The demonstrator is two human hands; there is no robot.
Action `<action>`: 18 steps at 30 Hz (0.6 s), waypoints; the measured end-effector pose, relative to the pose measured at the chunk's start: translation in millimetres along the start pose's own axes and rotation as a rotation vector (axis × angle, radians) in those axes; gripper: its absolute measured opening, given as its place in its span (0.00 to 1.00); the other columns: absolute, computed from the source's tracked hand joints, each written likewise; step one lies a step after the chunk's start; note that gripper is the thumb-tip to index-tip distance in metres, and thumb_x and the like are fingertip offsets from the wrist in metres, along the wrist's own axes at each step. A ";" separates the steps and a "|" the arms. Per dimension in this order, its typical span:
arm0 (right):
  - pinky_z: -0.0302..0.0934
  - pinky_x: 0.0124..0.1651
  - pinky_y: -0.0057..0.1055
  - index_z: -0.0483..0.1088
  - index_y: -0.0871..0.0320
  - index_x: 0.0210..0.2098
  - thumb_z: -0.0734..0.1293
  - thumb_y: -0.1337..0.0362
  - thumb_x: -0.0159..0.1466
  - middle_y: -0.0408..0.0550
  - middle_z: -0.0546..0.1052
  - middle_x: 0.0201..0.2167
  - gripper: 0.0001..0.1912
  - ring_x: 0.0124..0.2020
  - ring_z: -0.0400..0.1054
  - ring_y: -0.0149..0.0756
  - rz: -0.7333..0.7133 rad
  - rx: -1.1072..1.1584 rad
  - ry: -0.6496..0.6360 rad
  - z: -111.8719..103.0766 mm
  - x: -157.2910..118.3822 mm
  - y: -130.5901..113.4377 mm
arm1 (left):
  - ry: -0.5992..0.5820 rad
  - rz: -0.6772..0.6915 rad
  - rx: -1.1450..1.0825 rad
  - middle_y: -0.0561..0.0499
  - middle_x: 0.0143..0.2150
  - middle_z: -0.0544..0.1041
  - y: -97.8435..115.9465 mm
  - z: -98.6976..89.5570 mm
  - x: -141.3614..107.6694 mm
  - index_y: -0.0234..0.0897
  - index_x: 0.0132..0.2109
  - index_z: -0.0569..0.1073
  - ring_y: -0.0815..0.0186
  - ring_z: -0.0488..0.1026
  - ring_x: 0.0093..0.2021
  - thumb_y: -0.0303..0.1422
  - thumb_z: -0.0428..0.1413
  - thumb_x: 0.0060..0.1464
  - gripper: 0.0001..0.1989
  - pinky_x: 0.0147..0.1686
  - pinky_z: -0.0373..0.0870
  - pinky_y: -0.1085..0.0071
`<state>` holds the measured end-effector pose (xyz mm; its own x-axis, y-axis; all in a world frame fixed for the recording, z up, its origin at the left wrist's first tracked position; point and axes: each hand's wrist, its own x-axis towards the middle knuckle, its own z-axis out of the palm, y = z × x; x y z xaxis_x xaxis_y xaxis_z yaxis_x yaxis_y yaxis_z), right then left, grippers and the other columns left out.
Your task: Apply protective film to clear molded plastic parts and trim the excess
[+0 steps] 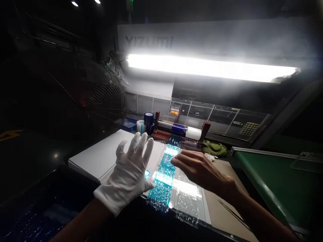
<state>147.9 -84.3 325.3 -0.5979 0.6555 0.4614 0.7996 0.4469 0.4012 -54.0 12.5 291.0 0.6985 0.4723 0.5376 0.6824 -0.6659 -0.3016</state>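
- The gloved left hand [130,171] was held with its fingers spread, back toward the camera, just left of the blue film [164,174]; nothing was seen gripped, and whether the film was touched by the thumb could not be told
- The bare right hand [195,164] was held over the upper right edge of the blue film, its fingers drawn together – whether anything was pinched could not be told, as the fingertips were partly hidden
- The blue film was laid from the blue roll [178,128] toward the near edge, presumably so that it could be reached by both hands
- Clear film [186,201] was laid beside it, in line with the white roll [193,133]; both rolls were carried on one bar [165,124], likely for free turning
- White sheets [101,154] were stacked at the left, apparently within easy reach
- Tweezers [233,212] were laid on a brown board [217,211] beside the right forearm – probably for quick picking up
- A tube lamp [209,68] was mounted above, seemingly so that creases could be seen
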 end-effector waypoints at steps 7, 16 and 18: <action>0.61 0.50 0.42 0.59 0.61 0.58 0.68 0.50 0.60 0.54 0.73 0.48 0.33 0.48 0.66 0.43 0.178 0.124 -0.070 -8.7 -25.9 9.3 | -0.105 0.020 -0.159 0.29 0.61 0.58 5.1 14.5 -8.8 0.25 0.66 0.26 0.39 0.57 0.59 0.55 0.58 0.37 0.65 0.61 0.46 0.44; 0.30 0.64 0.64 0.20 0.62 0.66 0.77 0.46 0.41 0.66 0.47 0.66 0.76 0.66 0.42 0.59 0.367 0.198 -0.404 5.2 -66.1 11.5 | -0.146 -0.008 -0.400 0.35 0.57 0.62 -9.5 31.5 -22.4 0.34 0.66 0.23 0.44 0.61 0.55 0.51 0.61 0.34 0.67 0.53 0.62 0.50; 0.30 0.65 0.63 0.21 0.60 0.66 0.76 0.47 0.43 0.65 0.50 0.66 0.73 0.66 0.44 0.59 0.392 0.230 -0.395 8.0 -67.7 11.1 | -0.113 -0.001 -0.506 0.37 0.58 0.62 -13.1 32.8 -25.9 0.36 0.66 0.22 0.47 0.62 0.55 0.46 0.62 0.36 0.66 0.52 0.63 0.51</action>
<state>197.7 -118.8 292.2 -0.2246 0.9551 0.1933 0.9744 0.2173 0.0585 -74.0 27.9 255.2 0.7361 0.5136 0.4408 0.5129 -0.8483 0.1319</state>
